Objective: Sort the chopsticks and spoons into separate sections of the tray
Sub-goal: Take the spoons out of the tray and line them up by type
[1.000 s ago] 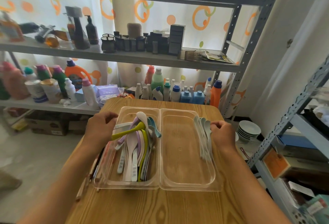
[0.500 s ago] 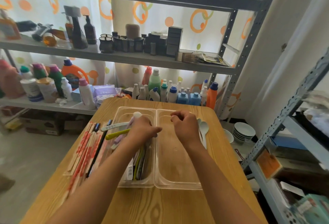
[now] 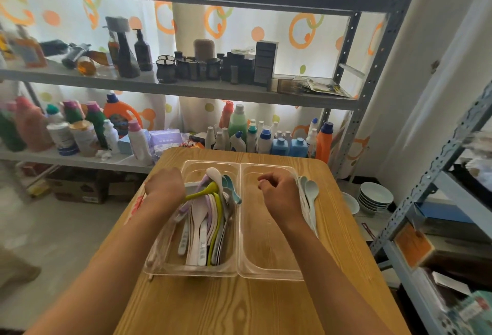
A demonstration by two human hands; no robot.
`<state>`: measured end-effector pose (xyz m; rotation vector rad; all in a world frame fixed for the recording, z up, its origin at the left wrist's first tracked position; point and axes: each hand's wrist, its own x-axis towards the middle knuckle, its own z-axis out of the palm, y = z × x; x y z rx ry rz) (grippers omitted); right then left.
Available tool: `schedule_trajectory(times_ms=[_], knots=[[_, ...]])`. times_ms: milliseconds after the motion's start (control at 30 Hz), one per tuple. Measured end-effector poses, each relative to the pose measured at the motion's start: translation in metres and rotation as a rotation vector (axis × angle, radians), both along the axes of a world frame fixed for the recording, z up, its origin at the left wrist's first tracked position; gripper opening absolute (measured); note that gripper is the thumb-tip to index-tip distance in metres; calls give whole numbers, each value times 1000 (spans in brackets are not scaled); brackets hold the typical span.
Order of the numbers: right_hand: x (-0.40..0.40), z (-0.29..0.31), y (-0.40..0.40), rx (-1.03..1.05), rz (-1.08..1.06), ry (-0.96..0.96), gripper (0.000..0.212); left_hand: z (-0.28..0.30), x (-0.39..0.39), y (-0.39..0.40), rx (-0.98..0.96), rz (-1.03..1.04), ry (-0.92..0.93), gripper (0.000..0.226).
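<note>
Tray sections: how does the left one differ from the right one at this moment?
The left section holds a pile of spoons in white, lilac, green and teal; the right section shows only its bare bottom. The left hand sits at the left section's outer rim; the right hand is over the right section. Both are clear plastic and similar in shape.

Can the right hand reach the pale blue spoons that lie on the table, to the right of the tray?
Probably yes. The right hand sits over the empty right section of the tray, directly beside the pale blue spoons, and nothing stands between them except the tray's low rim.
</note>
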<state>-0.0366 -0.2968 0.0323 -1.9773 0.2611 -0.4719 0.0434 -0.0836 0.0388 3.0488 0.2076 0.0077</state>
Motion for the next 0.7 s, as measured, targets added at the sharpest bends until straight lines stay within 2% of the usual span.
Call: schedule_trajectory(times_ms=[167,300,433,533,700], knots=[[0,-2,9,4,18,26,17,6,-3,10,-70,-48,-59,18],[3,-3,16,23,38,25,17,22,-12,24,-399,-104,-199,15],[8,2,30,70,87,3,19,36,-39,27,-554,-180,-392,14],[13,10,41,192,115,-29,20,40,-62,14,-664,-293,-401,8],[12,24,42,369,17,-89,20,28,-87,-7,-640,-528,-384,3]])
